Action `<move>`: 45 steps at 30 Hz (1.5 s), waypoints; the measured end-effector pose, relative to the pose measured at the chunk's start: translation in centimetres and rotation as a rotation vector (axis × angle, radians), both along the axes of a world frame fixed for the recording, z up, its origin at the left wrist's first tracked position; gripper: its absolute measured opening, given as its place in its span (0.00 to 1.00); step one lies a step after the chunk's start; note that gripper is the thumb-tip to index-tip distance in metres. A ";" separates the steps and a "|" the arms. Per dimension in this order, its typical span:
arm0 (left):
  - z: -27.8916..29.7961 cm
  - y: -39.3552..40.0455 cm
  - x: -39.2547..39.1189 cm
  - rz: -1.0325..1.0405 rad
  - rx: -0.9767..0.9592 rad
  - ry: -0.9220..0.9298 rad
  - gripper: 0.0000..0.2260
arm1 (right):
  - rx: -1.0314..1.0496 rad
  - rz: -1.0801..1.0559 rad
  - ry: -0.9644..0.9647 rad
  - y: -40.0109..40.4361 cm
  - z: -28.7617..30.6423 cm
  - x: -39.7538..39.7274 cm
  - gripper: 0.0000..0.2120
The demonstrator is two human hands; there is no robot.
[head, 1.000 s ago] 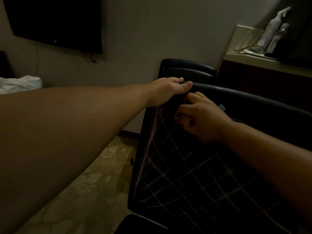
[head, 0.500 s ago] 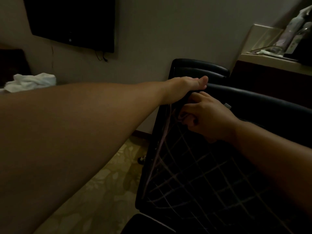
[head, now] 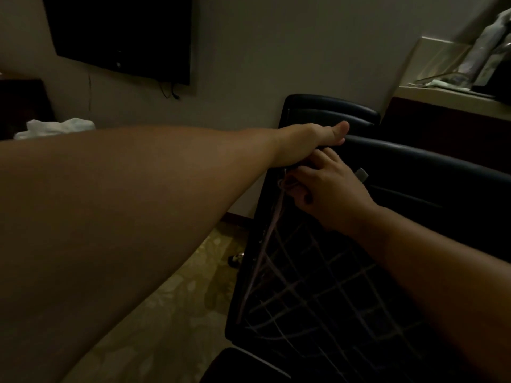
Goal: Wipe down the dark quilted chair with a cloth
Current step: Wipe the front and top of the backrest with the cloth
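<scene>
Dim room, detail poor. Nearest: left forearm fills the lower left, right forearm enters from the lower right. Both reach to the top left corner of the chair [head: 318, 286], a dark quilted panel with pale grid stitching, right of centre. Its long axis runs from the lower edge of the view up and away to the top edge under the hands; the quilted face tilts toward the viewer. The lower part and right side are cut off by the frame and the right arm.

Right hand [head: 329, 194] sits on the quilted face just below the top edge, fingers [head: 301, 193] curled inward. Something pale shows at the fingertips and a small light tag beyond the knuckles; can't tell if it's a cloth, so the grip is unclear. Left hand [head: 309, 142] lies over the top edge, thumb straight along it, other fingers hidden behind the edge.

Beyond: second dark chair back [head: 329, 106] against the wall, patterned carpet [head: 171, 313] on the left. Far: wall TV [head: 121, 34], white bundle [head: 55, 127] at left, bench [head: 453, 100] at right with blurred bottles [head: 486, 45].
</scene>
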State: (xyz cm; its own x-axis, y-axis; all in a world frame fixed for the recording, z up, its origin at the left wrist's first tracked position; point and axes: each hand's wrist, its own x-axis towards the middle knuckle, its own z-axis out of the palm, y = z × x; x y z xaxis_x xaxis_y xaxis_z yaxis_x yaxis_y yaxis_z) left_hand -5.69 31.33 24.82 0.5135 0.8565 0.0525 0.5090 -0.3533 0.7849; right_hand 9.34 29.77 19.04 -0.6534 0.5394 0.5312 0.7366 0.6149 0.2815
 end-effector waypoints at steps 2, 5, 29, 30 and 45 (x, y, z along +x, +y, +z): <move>-0.5 0.1 0.2 0.003 -0.017 -0.034 0.35 | 0.066 -0.091 0.166 -0.1 -0.7 -0.4 0.12; -0.7 -0.1 0.0 0.016 -0.018 -0.062 0.34 | 0.091 -0.167 0.284 -0.3 -1.1 -1.4 0.12; -1.7 -8.4 9.4 0.030 0.612 0.256 0.22 | -0.130 -0.409 0.972 -14.9 -1.5 23.3 0.09; -2.0 -9.2 10.7 -0.016 0.615 0.297 0.22 | -0.124 -0.448 1.000 -15.5 -2.2 24.3 0.08; -4.9 -11.1 22.5 -0.056 0.864 0.746 0.32 | -0.029 -0.635 0.808 -20.0 -7.5 30.9 0.10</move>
